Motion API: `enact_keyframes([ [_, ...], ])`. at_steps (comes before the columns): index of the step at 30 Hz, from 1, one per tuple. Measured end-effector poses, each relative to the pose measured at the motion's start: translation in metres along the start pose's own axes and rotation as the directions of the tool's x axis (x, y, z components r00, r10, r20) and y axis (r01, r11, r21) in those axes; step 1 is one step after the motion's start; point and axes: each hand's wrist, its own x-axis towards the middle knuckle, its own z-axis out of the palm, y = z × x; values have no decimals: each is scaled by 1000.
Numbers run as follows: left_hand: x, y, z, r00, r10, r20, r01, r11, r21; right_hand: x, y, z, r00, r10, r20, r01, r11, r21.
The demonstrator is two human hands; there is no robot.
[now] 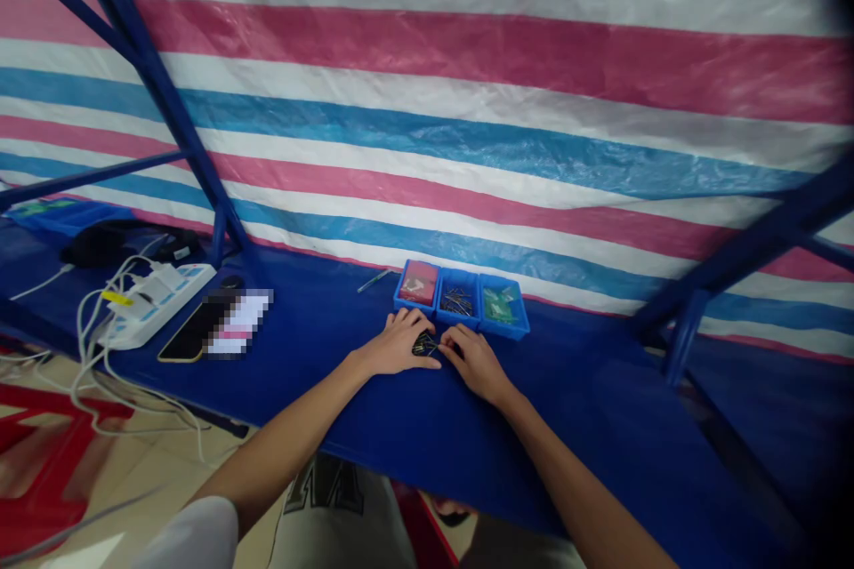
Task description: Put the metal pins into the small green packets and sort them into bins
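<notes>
My left hand (400,343) rests on the blue table, its fingers and thumb curled around a small dark object (422,344) with thin, shiny bits showing. What kind of object it is cannot be made out. Close on its right, my right hand (475,362) is bent in a pinch, fingertips at the edge of the dark object; anything held there is too small to name. Just beyond both hands stand a blue bin with reddish contents (419,282), a blue bin of thin metal pieces (457,297) and a blue bin of green pieces (502,302).
A thin pen-like stick (374,281) lies left of the bins. Further left are a phone (200,325), a white power strip (162,306) with tangled cables, and a black strap-like item (126,242). Blue metal posts (190,142) flank the table before a striped sheet (467,124).
</notes>
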Motion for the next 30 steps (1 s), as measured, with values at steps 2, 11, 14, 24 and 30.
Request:
enact_keyframes([
  [2,1,2,2,1000,20,-11,-20,1000,-2,0,-1,-1,999,18,-35,-17,999,36],
  [11,5,8,8,997,38,-72,-35,999,40,-1,2,-2,967,212,-144,-127,884,449],
  [14,5,9,7,996,31,-79,-28,999,47,-1,0,-3,958,218,-188,-81,830,551],
  [24,5,12,7,996,36,-82,-32,999,41,-4,2,-8,942,252,-222,-91,828,553],
  [30,5,12,8,995,51,-85,-44,996,83,-3,3,-7,923,323,-208,-114,748,653],
])
